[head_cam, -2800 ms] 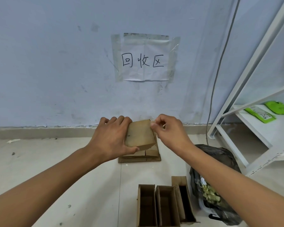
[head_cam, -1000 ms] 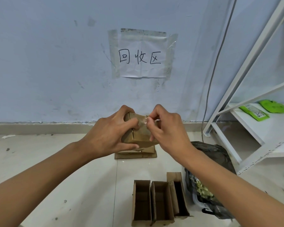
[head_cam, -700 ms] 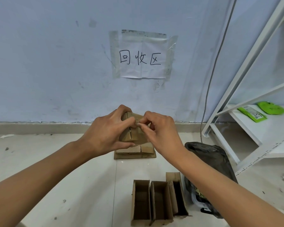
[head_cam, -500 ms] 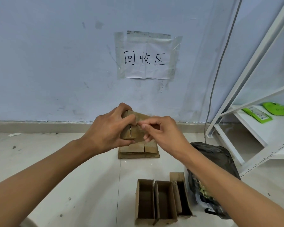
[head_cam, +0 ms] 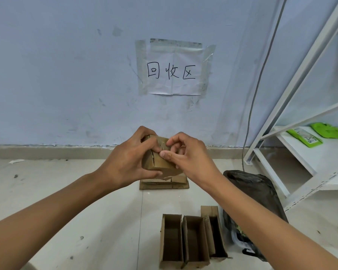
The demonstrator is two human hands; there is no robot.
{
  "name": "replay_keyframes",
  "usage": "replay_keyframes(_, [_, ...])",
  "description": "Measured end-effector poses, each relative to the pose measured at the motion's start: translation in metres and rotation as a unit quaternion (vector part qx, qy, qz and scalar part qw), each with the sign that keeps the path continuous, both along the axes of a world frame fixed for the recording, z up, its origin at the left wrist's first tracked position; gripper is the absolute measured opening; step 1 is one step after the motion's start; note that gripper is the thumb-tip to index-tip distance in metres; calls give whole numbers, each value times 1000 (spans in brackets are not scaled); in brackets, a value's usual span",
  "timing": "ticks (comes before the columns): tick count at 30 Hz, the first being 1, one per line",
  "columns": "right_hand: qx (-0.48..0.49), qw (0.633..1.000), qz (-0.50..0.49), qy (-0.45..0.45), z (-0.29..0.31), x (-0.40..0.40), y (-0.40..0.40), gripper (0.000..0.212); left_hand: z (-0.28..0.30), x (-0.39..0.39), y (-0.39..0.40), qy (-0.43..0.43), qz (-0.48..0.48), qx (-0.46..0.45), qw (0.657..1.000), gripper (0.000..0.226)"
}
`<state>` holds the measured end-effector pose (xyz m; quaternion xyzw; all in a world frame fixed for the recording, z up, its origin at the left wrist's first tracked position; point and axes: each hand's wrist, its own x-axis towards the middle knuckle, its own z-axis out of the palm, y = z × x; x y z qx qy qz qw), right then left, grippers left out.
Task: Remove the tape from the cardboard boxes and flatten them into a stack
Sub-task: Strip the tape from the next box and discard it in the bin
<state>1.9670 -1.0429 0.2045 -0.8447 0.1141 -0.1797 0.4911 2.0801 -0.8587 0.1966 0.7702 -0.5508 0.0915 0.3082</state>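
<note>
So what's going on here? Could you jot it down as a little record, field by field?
Left hand: grips the small cardboard box
Right hand: fingertips pinch at the box's top seam
Flattened stack: on the floor by the wall
Open boxes: three, side by side, nearer the camera
Black bag: right of the boxes
Wall sign: taped paper, handwritten

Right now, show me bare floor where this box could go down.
Bare tiles lie left of the flattened stack and the three open boxes, under the left forearm. A narrower strip separates stack and boxes. It is crowded on the right, where the black bag touches the boxes beside the white shelf.
</note>
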Motion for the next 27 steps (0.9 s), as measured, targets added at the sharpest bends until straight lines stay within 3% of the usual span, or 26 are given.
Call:
replay_keyframes(6, [8,999,-15,39,-13,3,1,10,-8,0,-1,-36,2,32,999,55])
replay_keyframes(12, [44,995,-81,31,-11,-3,2,26,-4,-3,-6,-75,28,23,997,51])
replay_keyframes(17, [65,995,-77,3,-10,-4,7,15,-1,-6,-8,-99,37,26,994,53])
replay_keyframes(23, [113,988,-58,83,-4,-2,3,17,0,-9,-9,-129,39,57,989,54])
replay_keyframes(25, [220,970,-28,100,0,-2,-4,17,0,-9,-9,-123,47,44,990,54])
replay_keyframes(27, [388,917,19,92,7,-5,-11,14,2,-7,-9,-111,55,25,992,56])
